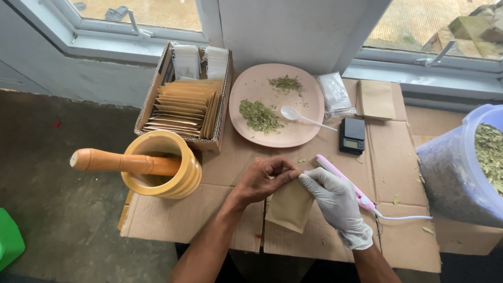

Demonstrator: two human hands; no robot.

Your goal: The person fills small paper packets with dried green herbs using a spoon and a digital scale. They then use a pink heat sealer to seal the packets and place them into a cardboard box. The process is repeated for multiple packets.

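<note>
Flattened cardboard covered the worktop under two windows, grey floor at left. L to R: wooden mortar w/ pestle, box of brown pouches, pink plate w/ dried leaves and a white spoon, small black scale, pink sealer, tub of leaves. Left hand, bare, fingers curled, pinched the top edge of a brown pouch. Right hand, in a white glove, gripped the same top edge, approx. centre front.
</note>
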